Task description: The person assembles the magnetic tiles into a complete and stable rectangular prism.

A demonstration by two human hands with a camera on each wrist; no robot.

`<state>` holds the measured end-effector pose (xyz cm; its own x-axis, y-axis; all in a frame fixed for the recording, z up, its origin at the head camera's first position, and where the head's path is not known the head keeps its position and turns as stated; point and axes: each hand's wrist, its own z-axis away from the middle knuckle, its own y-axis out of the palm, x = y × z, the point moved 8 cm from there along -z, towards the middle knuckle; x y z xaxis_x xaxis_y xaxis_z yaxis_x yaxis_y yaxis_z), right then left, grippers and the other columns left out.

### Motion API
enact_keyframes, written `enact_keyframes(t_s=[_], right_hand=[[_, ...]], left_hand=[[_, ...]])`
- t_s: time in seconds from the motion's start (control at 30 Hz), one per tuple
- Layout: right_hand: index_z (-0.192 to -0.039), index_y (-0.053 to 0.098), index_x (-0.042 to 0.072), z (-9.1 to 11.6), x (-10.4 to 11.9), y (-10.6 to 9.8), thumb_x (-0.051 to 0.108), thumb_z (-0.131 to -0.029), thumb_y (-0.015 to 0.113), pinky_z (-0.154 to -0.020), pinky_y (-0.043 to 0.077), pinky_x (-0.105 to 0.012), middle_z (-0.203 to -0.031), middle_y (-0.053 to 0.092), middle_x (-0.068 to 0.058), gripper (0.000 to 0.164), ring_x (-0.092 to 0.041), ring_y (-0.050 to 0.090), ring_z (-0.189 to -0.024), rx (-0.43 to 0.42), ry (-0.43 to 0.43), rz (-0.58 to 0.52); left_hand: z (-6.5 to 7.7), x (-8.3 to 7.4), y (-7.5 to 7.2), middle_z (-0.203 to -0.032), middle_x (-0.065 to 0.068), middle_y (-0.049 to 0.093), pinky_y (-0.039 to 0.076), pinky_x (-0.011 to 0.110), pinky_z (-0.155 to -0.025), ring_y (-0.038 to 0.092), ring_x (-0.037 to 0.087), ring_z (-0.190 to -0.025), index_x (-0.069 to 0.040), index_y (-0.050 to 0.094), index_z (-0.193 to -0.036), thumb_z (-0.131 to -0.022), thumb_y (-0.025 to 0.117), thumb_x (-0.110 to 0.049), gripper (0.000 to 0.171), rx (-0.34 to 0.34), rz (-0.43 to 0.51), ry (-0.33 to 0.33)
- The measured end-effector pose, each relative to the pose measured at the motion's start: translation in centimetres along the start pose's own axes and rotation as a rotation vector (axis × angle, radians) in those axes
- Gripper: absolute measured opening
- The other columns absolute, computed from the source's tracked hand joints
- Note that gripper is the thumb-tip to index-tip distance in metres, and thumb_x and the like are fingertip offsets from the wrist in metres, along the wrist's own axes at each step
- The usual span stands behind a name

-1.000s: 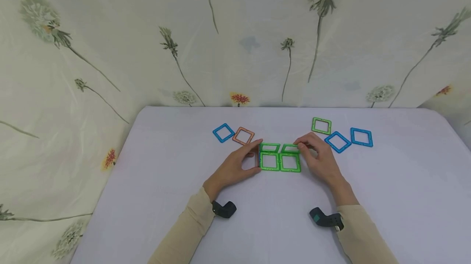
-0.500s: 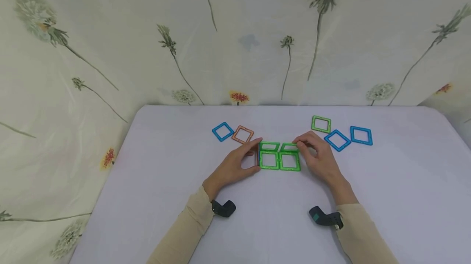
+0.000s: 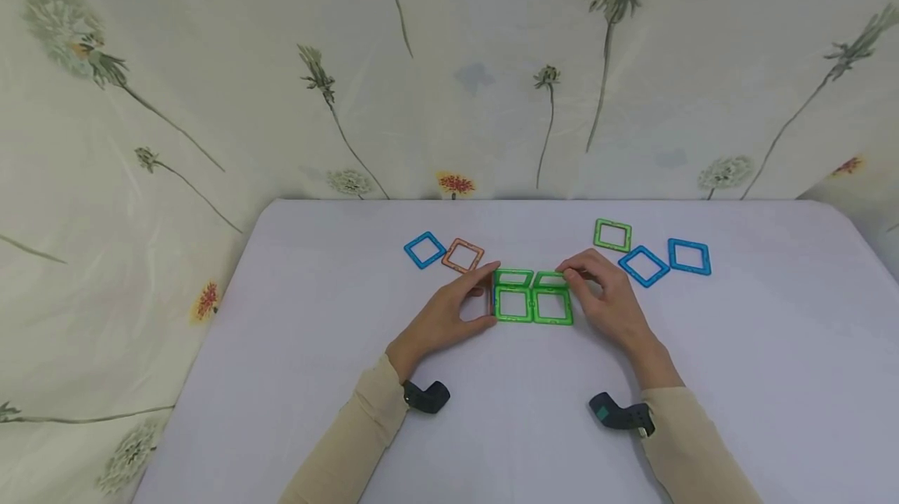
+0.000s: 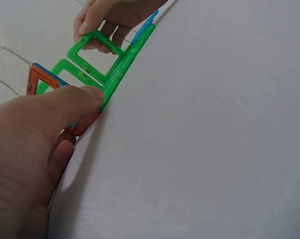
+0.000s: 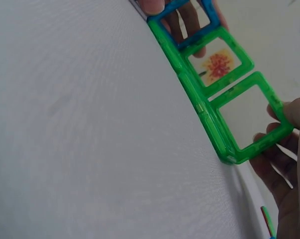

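Four green square frame tiles are joined in a block on the white table (image 3: 316, 317). Two lie flat in front (image 3: 534, 306) and two rise behind them (image 3: 514, 273). My left hand (image 3: 490, 297) grips the block's left end between thumb and forefinger. In the left wrist view its thumb (image 4: 75, 102) presses on a green corner (image 4: 106, 94), with an orange tile (image 4: 33, 79) held against that end. My right hand (image 3: 572, 278) pinches the far right green tile's upper corner. The right wrist view shows that tile (image 5: 249, 149) raised off the table in its fingers (image 5: 289, 117).
Loose frame tiles lie behind the block: a blue one (image 3: 416, 241) and an orange one (image 3: 449, 250) to the left, then a green one (image 3: 614, 222) and two blue ones (image 3: 633, 253) (image 3: 688, 242) to the right. A floral cloth (image 3: 211, 98) hangs behind and left of the table.
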<state>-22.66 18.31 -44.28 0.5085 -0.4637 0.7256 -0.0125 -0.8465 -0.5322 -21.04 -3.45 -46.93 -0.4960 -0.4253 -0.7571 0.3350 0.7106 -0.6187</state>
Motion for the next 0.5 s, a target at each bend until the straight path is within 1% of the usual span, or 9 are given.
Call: enact_keyframes(t_s=[0.13,0.33,0.4,0.5], right_hand=[[-0.100,0.067,0.013,-0.03,0.00,0.02,0.009,-0.093,0.057,-0.085,0.047,-0.008,-0.096,0.062,0.005,0.013,-0.004,0.057,-0.091,0.000,-0.003,0.001],[-0.101,0.067,0.011,0.01,0.04,0.17,0.007,-0.093,0.056,-0.085,0.046,-0.006,-0.096,0.063,-0.001,0.013,-0.004,0.056,-0.091,-0.001,-0.035,0.009],[-0.102,0.067,0.011,0.01,0.02,0.24,0.008,-0.093,0.057,-0.085,0.046,-0.006,-0.097,0.063,-0.001,0.014,-0.003,0.056,-0.091,0.002,-0.033,0.008],[-0.102,0.067,0.013,-0.01,-0.04,0.31,0.009,-0.093,0.057,-0.085,0.046,-0.007,-0.097,0.062,0.003,0.014,-0.003,0.056,-0.092,0.009,-0.010,0.001]], left_hand=[[-0.01,-0.03,-0.02,-0.141,-0.004,0.046,0.046,0.018,-0.100,0.053,0.009,-0.117,-0.021,0.028,-0.149,-0.082,0.073,-0.020,0.081,0.003,-0.001,0.003],[-0.01,-0.10,-0.09,-0.141,-0.004,0.046,0.046,0.019,-0.100,0.054,0.009,-0.117,-0.023,0.028,-0.149,-0.083,0.073,-0.021,0.081,0.004,-0.003,0.003],[0.01,-0.10,-0.10,-0.141,-0.004,0.046,0.046,0.019,-0.099,0.054,0.009,-0.117,-0.023,0.028,-0.149,-0.082,0.074,-0.021,0.081,0.002,-0.007,0.002],[0.01,-0.07,-0.09,-0.140,-0.004,0.046,0.046,0.019,-0.099,0.054,0.009,-0.117,-0.023,0.028,-0.149,-0.082,0.073,-0.020,0.081,0.000,-0.011,-0.001]])
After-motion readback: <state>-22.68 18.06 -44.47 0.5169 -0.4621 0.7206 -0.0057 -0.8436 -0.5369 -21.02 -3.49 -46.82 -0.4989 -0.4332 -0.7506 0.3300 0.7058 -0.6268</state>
